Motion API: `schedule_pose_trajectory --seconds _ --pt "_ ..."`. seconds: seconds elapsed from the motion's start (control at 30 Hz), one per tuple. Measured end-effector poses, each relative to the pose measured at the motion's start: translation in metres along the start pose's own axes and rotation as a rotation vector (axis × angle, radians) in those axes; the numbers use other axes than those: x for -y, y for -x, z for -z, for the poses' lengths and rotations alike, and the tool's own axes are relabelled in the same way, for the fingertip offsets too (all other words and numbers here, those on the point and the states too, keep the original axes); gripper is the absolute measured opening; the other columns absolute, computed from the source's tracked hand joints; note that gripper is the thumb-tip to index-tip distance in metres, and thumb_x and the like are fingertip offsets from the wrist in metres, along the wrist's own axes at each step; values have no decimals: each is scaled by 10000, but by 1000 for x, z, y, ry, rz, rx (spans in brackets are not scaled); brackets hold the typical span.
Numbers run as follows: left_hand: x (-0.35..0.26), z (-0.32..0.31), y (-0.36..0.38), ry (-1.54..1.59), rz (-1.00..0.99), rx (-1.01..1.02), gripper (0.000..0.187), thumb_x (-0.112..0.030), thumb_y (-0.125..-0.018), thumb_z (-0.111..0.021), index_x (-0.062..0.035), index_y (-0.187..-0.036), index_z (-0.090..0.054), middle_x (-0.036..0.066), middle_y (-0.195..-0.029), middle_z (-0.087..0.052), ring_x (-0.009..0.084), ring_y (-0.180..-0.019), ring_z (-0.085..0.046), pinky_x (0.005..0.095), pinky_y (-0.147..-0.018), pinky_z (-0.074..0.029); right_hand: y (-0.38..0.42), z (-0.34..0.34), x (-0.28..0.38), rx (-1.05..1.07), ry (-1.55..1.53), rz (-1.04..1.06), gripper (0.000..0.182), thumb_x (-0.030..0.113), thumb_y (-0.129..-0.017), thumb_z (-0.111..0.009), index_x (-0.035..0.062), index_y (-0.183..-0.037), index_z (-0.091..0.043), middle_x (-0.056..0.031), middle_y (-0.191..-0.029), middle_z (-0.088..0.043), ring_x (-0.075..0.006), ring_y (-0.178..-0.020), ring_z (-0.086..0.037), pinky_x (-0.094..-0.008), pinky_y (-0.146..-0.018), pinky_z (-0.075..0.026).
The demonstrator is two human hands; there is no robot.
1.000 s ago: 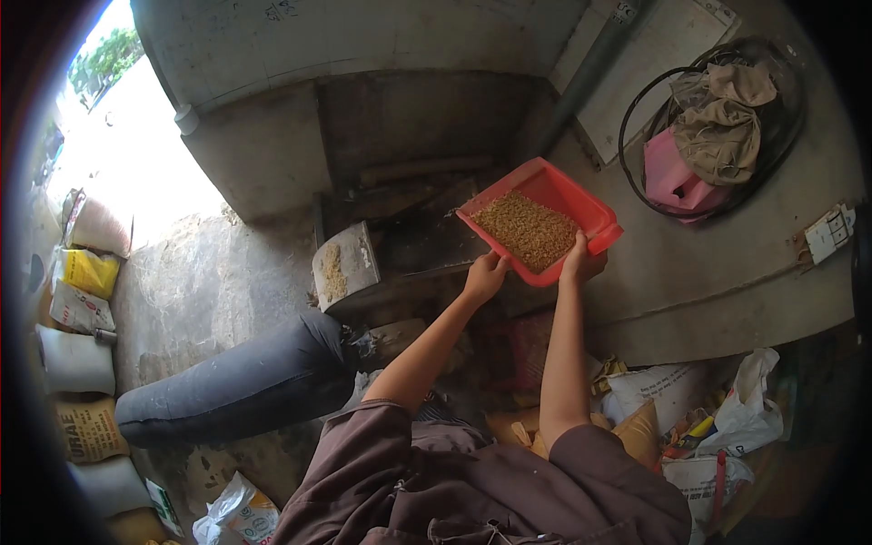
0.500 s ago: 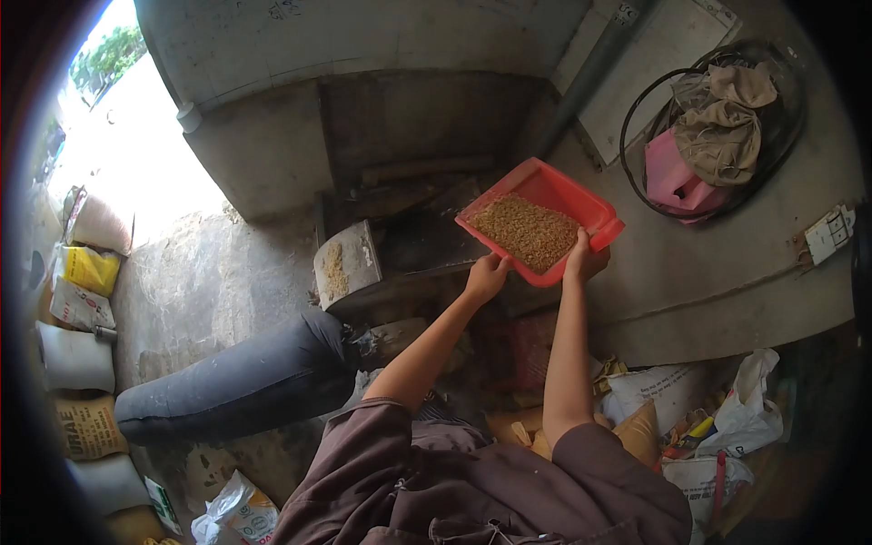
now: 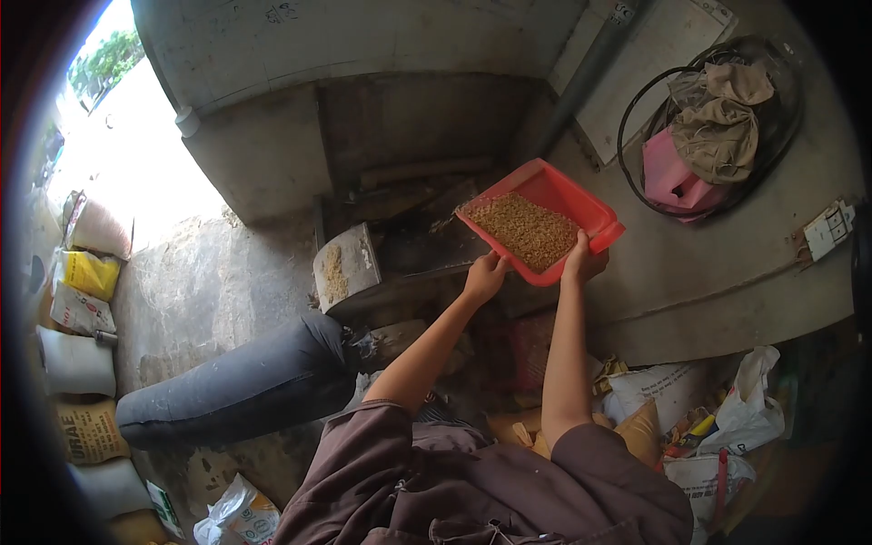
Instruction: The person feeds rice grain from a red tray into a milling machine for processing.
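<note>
A red plastic scoop [image 3: 595, 211] is held out in front of me, tilted, with a heap of golden grain [image 3: 527, 229] in its lower part. My left hand [image 3: 488, 275] grips the scoop's near edge with closed fingers. At the near right corner, beside the handle, my right hand [image 3: 584, 259] is closed round the rim. Left of the scoop is a pale ledge [image 3: 361, 259] with a small patch of grain [image 3: 334, 274] on it.
Dark trousers [image 3: 236, 381] stretch across the lower left. Sacks [image 3: 86, 363] line the left edge; plastic bags [image 3: 749, 409] lie at the lower right. A black hoop with cloths [image 3: 718, 136] hangs on the right wall near a switch plate [image 3: 828, 230].
Some grains now show just past the scoop's left lip. The scoop and both hands have barely moved.
</note>
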State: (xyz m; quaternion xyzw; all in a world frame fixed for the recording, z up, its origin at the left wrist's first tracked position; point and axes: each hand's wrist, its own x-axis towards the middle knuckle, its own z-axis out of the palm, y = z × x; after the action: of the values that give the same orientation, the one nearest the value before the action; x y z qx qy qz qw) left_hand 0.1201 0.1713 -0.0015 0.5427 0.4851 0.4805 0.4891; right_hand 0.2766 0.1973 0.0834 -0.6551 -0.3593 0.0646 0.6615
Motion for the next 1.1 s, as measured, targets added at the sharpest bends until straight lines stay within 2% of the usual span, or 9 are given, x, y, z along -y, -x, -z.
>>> schedule_pose_trajectory --seconds 0.1,0.33,0.47,0.67,0.73,0.8,0.9,1.0,1.1 --pt "4 2 -3 -111 31 57 347 -290 -878 -457 19 -994 -565 198 -882 -628 356 -867 -590 403 -741 -440 -3 -1 -3 13 0 -2 280 167 -684 -647 -31 -870 -578 -128 -877 -627 -255 -815 -599 -357 -755 -454" --pt "-2 2 0 -118 47 65 342 -282 -878 -460 19 -1005 -563 199 -877 -627 356 -869 -590 397 -736 -442 -3 1 4 43 -20 -17 252 155 -685 -651 -26 -841 -572 -113 -839 -623 -235 -803 -594 -352 -759 -453" --pt "-2 0 -1 -19 -21 3 327 -274 -879 -460 14 -993 -565 201 -882 -626 354 -886 -589 392 -739 -443 -2 -3 -2 -37 -45 21 240 145 -683 -653 -22 -833 -566 -108 -821 -617 -229 -796 -590 -348 -759 -451" --pt "-8 2 2 -66 -3 12 321 -273 -885 -456 12 -984 -565 197 -884 -629 349 -884 -592 390 -738 -442 -3 -2 -3 -23 7 51 244 138 -687 -650 -23 -852 -569 -114 -861 -620 -229 -808 -592 -346 -765 -452" --pt "-9 3 4 -84 -10 13 323 -274 -887 -454 12 -985 -565 192 -876 -631 345 -879 -596 387 -735 -443 -5 1 -1 63 55 -26 285 137 -686 -649 -32 -905 -580 -127 -908 -624 -240 -836 -596 -347 -778 -451" --pt "-12 4 4 -57 76 40 324 -277 -889 -452 13 -983 -564 190 -863 -631 333 -869 -602 383 -724 -441 -1 0 3 20 33 -1 284 136 -685 -649 -32 -904 -581 -125 -901 -625 -241 -834 -597 -347 -778 -452" --pt "-9 1 3 -15 -20 -17 339 -290 -890 -451 17 -979 -563 190 -838 -630 328 -843 -608 383 -707 -440 -2 -3 0 17 -1 18 293 134 -681 -650 -33 -913 -583 -127 -896 -628 -246 -834 -599 -347 -778 -452" --pt "-7 2 1 -46 59 47 341 -290 -890 -451 18 -992 -556 191 -837 -630 327 -838 -608 385 -702 -439 -3 -2 1 14 2 29 292 135 -680 -650 -33 -909 -584 -127 -889 -629 -248 -829 -601 -347 -774 -454" --pt "-2 -1 -1 -72 2 -16 346 -294 -889 -452 21 -984 -558 194 -837 -629 333 -840 -606 387 -706 -440 -3 -3 0 -1 12 23 289 136 -682 -648 -34 -906 -584 -127 -885 -629 -248 -825 -601 -346 -769 -455"
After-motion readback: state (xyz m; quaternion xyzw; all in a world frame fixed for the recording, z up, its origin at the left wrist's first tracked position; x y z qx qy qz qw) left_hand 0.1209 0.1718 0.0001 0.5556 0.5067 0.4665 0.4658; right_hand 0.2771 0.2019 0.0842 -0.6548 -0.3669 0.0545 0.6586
